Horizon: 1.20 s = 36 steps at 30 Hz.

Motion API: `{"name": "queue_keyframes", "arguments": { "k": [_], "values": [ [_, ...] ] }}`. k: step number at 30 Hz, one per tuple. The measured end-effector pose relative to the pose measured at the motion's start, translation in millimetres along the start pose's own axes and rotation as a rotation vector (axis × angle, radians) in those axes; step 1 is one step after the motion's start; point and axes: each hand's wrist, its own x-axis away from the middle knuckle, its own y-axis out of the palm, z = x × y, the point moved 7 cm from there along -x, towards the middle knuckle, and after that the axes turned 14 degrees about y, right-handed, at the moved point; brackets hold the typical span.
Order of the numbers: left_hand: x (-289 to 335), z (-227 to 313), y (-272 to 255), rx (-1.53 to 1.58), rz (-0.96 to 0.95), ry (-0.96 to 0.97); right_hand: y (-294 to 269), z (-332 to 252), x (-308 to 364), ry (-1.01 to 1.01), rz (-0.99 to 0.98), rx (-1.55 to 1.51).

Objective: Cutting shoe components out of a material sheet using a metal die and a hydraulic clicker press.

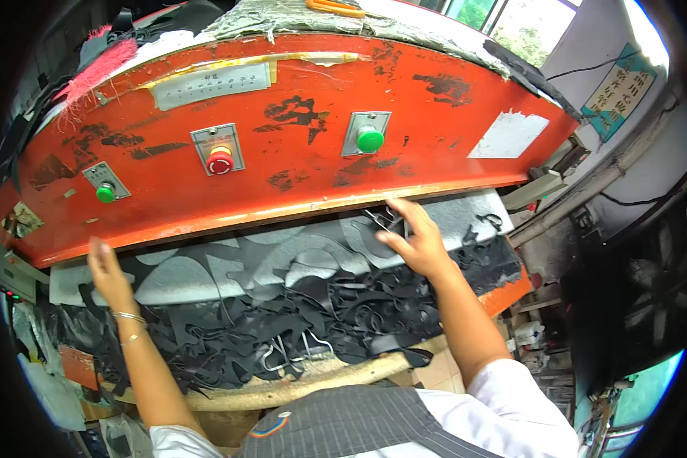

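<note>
A red press (305, 164) has a whitish board (477, 214) projecting from under its front edge; black cut sheet material (233, 263) lies on the board. L hand (111, 278) is up near the press's L end, fingers extended & approx. together, nothing seen in it. R hand (424, 240) is at the press's front edge, R of its middle, thumb & index spread w/ a small metal die (379, 219) btwn them, over the black material; can't tell if they grip it. In front of the press a ledge w/ a curved pale rim (282, 395) holds a tangled heap of black scraps (351, 313), plus bent metal wires (308, 347) near the rim. Clear plastic bag (126, 437) below the press's L end: contents unclear.
</note>
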Motion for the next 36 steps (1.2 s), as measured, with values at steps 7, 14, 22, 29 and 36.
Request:
{"name": "queue_keyframes", "arguments": {
  "k": [7, 14, 22, 29, 36],
  "values": [
    [-46.4, 59.0, -28.3, 0.185, 0.555, 0.136, -7.8, -79.2, -51.4, 0.047, 0.038, -0.278],
    [-36.6, 58.6, -31.3, -0.032, 0.333, 0.133, -10.0, -98.4, -10.1, -0.095, 0.343, -0.008],
    [191.4, 138.7, -29.5, 0.218, -0.375, 0.278, 19.8, -48.8, 105.7, -0.092, -0.21, 0.139],
    [302.3, 215.6, -3.0, -0.036, -0.895, 0.447, 70.1, -41.8, 226.6, 0.004, -0.505, 0.391],
    [309.9, 204.5, 15.5, -0.05, -0.907, 0.458, 83.9, -30.6, 229.7, -0.018, -0.277, 0.354]
  ]
}}
